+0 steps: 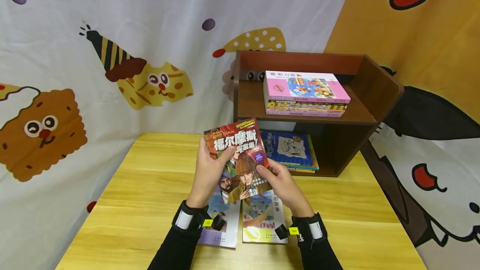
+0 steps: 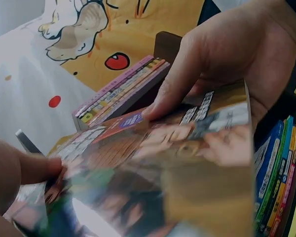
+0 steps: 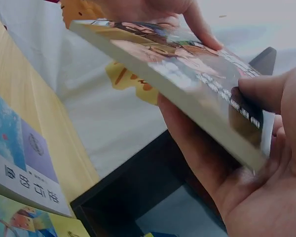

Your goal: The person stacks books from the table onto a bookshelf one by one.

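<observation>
Book (image 1: 238, 157) gripped between both hands, above table (image 1: 150, 186).

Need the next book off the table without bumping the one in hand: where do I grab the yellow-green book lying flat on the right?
Take the yellow-green book by its near-right corner, coming in from the right, where bare table shows. It lies flat, its left edge close beside the purple book, and the red book held by the left hand and right hand covers its far end.
</observation>
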`<state>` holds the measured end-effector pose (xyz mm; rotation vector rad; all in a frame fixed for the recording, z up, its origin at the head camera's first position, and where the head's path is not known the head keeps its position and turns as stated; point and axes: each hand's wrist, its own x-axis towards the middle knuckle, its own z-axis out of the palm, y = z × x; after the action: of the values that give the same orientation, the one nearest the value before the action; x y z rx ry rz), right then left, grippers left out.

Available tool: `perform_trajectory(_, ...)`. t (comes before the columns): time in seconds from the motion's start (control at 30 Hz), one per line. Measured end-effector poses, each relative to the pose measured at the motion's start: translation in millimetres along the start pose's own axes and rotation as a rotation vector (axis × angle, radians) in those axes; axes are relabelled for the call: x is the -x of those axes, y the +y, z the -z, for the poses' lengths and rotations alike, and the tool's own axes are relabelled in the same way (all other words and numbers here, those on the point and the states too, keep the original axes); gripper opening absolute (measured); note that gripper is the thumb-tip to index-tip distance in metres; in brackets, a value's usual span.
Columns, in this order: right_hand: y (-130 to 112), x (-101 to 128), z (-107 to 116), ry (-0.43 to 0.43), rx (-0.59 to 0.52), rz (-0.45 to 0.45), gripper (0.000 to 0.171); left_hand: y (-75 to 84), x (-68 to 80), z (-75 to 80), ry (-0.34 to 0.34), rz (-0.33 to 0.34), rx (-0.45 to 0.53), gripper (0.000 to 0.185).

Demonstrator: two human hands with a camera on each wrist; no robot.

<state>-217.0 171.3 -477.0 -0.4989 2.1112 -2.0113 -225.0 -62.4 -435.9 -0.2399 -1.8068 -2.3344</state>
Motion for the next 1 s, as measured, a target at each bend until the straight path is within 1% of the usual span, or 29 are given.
perform_trajectory(0.07,-0.5,-1.1,4.7,0.024,-0.002,0.014,0.049,0.8,0.1,1.1,-0.012,0.012,-0.03,0.058)
perform_trajectory(0.17,-1.5,-1.4,13.2,0.085,0.01,0.046,0.051,1.9,-1.5,5.1,-0.052,0.04,-0.09,0.053)
perform_trajectory(0.23,-2.8,0.0,19.6,0.115,0.005,0.052,0.051,3.3,-4.2,11.5,-0.072,0.055,-0.152,0.05)
perform_trajectory(0.3,-4.0,2.4,27.0,0.117,-0.003,0.058,0.05,5.3,-7.3,20.3,-0.076,0.054,-0.21,0.047)
perform_trajectory(0.37,-4.3,5.6,35.5,0.095,-0.017,0.061,0.05,7.5,-10.1,29.7,-0.088,0.02,-0.247,0.042)
perform_trajectory(0.43,-3.4,8.5,44.2,0.055,-0.023,0.079,0.045,8.6,-12.1,36.8,-0.133,-0.034,-0.27,0.039)
perform_trajectory(0.5,-2.0,11.1,51.5,0.009,-0.017,0.104,0.039,7.6,-13.2,39.5,-0.212,-0.083,-0.293,0.041)
perform_trajectory(0.57,-0.9,13.2,56.2,-0.035,-0.009,0.115,0.034,5.6,-13.6,38.7,-0.312,-0.111,-0.323,0.047)
perform_trajectory(0.67,-0.1,14.5,59.3,-0.085,0.023,0.12,0.031,0.4,-13.4,34.1,-0.433,-0.127,-0.399,0.057)
perform_trajectory(0.73,0.1,14.8,59.9,-0.111,0.051,0.118,0.03,-2.8,-13.0,31.0,-0.488,-0.128,-0.422,0.062)
perform_trajectory(0.87,-0.7,15.6,61.0,-0.141,0.087,0.099,0.035,-6.6,-11.3,27.1,-0.544,-0.126,-0.474,0.066)
perform_trajectory(0.93,-1.6,16.1,61.0,-0.147,0.081,0.075,0.041,-7.6,-9.7,26.1,-0.556,-0.096,-0.466,0.068)
perform_trajectory(1.0,-2.4,16.4,60.1,-0.141,0.087,0.053,0.042,-8.2,-8.6,25.6,-0.564,-0.071,-0.452,0.069)
